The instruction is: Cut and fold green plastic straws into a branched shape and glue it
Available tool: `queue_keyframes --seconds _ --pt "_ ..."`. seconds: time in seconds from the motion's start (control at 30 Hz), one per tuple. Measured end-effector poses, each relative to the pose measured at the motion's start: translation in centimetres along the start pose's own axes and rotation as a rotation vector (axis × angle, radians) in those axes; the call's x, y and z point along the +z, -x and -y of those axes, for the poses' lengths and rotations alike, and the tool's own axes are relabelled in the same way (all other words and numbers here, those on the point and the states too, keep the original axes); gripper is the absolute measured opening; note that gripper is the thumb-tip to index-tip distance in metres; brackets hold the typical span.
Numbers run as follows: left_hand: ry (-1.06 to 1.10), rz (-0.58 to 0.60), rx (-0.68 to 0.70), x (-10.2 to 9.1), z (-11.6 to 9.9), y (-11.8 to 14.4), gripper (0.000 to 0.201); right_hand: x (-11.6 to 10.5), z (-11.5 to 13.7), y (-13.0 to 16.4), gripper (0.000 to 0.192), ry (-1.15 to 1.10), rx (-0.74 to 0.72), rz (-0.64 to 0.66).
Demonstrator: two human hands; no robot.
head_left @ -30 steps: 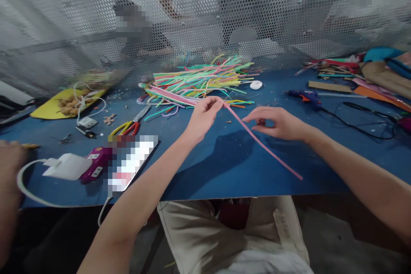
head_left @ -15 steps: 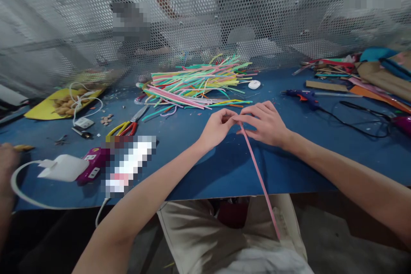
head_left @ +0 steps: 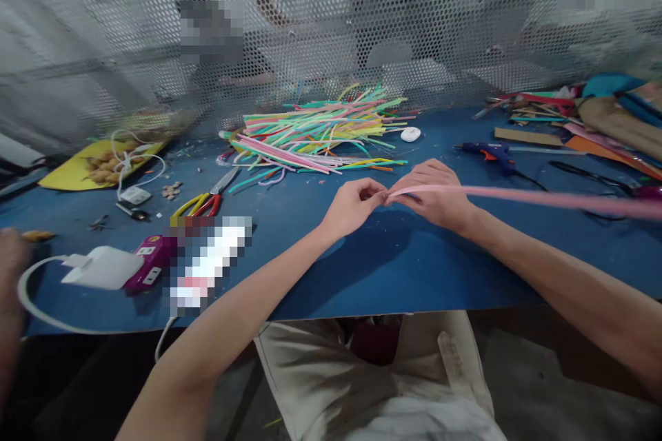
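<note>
Pink, stretched rightward as a strip (head_left: pixel 522 196) across the right hand (head_left: pixel 439 208), nearer of the 2 to its free length, from 1 end pinched in the closed grip of the left hand (head_left: pixel 354 207) above the surface (head_left: pixel 331 293), with the right's hold too hidden to tell.

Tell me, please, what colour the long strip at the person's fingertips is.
The strip is pink; it shows best in the head view.

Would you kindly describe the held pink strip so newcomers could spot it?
Over the blue table, the left hand and right hand meet before the heap of coloured strips. From there, a pink strip stretches across the right hand to the picture's right edge. Unlike the heaped strips, it is held and partly blurred.
</note>
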State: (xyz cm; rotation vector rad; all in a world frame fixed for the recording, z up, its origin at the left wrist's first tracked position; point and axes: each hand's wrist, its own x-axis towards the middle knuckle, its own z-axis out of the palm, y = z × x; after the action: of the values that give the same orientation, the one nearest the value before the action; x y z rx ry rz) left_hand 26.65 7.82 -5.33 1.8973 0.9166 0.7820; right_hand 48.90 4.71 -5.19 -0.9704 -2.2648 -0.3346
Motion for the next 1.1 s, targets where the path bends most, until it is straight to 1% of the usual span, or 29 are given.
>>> queue_keyframes --seconds 0.17,0.27,0.33,0.4,0.57,0.73,0.9,0.97,1.1 --pt "-0.209 0.025 0.071 -0.1 -0.7 0.3 0.024 1.0 0.0 0.1 0.031 -0.151 0.192 0.022" --pt "-0.343 0.018 0.114 -0.3 -1.2 0.4 0.020 1.2 0.2 0.2 0.032 -0.316 0.325 0.082" --pt "-0.370 0.018 0.122 -0.4 -1.3 0.4 0.019 1.2 0.2 0.2 0.031 -0.401 0.373 0.124" --pt "-0.364 0.023 0.118 -0.5 -1.3 0.4 0.020 1.1 0.0 0.2 0.028 -0.448 0.364 0.122" --pt "-0.342 0.041 0.091 -0.6 -1.2 0.3 0.025 1.0 -0.3 0.0 0.024 -0.465 0.261 0.119" --pt "-0.397 0.045 0.090 -0.6 -1.0 0.3 0.024 1.3 0.1 0.1 0.025 -0.389 0.297 0.135" --pt "-0.619 -0.028 0.136 -0.4 -0.4 0.4 0.021 1.3 0.2 0.1 0.025 -0.369 0.328 0.170" --pt "-0.671 -0.042 0.159 -0.3 -0.2 0.4 0.022 1.3 0.2 0.1 0.026 -0.368 0.329 0.177" --pt "-0.626 -0.041 0.190 -0.3 -0.2 0.4 0.021 1.3 0.1 0.1 0.026 -0.366 0.320 0.181"
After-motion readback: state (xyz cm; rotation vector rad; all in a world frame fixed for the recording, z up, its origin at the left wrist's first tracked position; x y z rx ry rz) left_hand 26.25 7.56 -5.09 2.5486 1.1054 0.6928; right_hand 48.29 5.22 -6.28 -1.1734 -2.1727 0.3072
